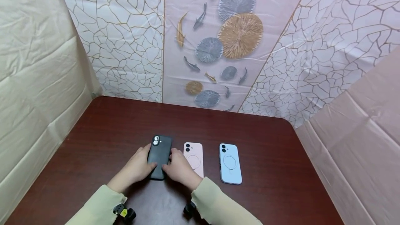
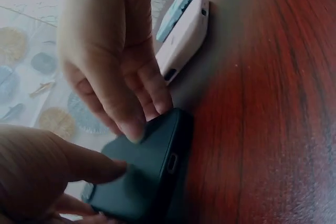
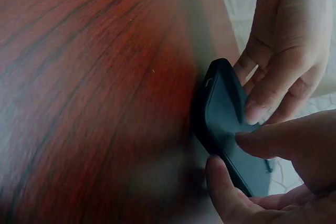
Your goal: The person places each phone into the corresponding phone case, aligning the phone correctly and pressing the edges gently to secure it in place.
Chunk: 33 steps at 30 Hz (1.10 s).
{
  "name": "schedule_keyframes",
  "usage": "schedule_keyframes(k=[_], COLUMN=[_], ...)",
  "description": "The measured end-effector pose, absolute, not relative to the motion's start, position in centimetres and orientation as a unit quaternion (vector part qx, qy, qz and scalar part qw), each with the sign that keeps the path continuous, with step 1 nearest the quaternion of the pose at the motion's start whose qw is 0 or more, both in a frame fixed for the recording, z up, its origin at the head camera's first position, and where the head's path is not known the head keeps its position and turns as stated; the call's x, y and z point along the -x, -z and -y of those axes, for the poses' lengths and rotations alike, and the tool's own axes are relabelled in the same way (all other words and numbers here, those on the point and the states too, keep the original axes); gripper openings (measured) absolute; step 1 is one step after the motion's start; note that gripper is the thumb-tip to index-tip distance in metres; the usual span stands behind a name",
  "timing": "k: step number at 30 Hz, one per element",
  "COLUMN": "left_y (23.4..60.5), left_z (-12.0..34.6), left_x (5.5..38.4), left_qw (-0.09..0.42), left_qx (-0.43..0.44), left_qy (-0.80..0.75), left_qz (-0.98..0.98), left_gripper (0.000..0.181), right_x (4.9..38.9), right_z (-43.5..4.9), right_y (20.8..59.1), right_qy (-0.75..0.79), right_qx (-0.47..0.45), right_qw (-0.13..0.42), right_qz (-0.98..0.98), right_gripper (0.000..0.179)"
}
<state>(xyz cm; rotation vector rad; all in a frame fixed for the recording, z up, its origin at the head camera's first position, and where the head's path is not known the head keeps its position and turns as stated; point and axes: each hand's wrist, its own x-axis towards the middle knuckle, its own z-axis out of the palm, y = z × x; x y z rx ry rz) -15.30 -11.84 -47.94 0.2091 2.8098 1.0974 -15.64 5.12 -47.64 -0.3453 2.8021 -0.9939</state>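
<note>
Both hands hold a dark phone (image 1: pixel 160 155), back side up, its two camera lenses at the top left corner. My left hand (image 1: pixel 139 164) grips its left edge, thumb over the back. From the other side my right hand (image 1: pixel 180 166) grips the right edge, with its thumb on the back too. In the left wrist view, the charging port shows on the near short end of the dark phone (image 2: pixel 142 166). A pink phone (image 1: pixel 197 152) lies just right, partly covered by the right hand and wrist. Farther right lies a light blue phone (image 1: pixel 230 169). Both have a ring on the back.
The phones are on a dark reddish-brown wooden table (image 1: pixel 275 148). A patterned cloth (image 1: pixel 131 44) hangs behind its far edge, and plain pale cloth (image 1: pixel 31 79) hangs along the left side. Dark wrist cameras (image 1: pixel 125 213) are strapped below the sleeves.
</note>
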Motion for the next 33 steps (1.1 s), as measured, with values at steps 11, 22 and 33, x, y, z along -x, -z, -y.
schedule_keyframes(k=[11, 22, 33], left_y=[48.45, 48.54, 48.16], left_z=[12.33, 12.38, 12.26], left_x=[15.17, 15.02, 15.55], left_qw=[0.077, 0.078, 0.090], left_qx=[-0.048, -0.042, -0.054], left_qy=[-0.393, -0.379, -0.351], left_qz=[-0.915, -0.921, -0.930], left_gripper=[0.075, 0.070, 0.067], right_x=[15.76, 15.46, 16.02], right_z=[-4.40, -4.16, -4.11], right_y=[47.58, 47.74, 47.41], right_qy=[0.310, 0.304, 0.285], right_qx=[0.118, 0.103, 0.107], right_qw=[0.087, 0.087, 0.091], right_qz=[-0.939, -0.943, -0.948], right_gripper=[0.052, 0.059, 0.058])
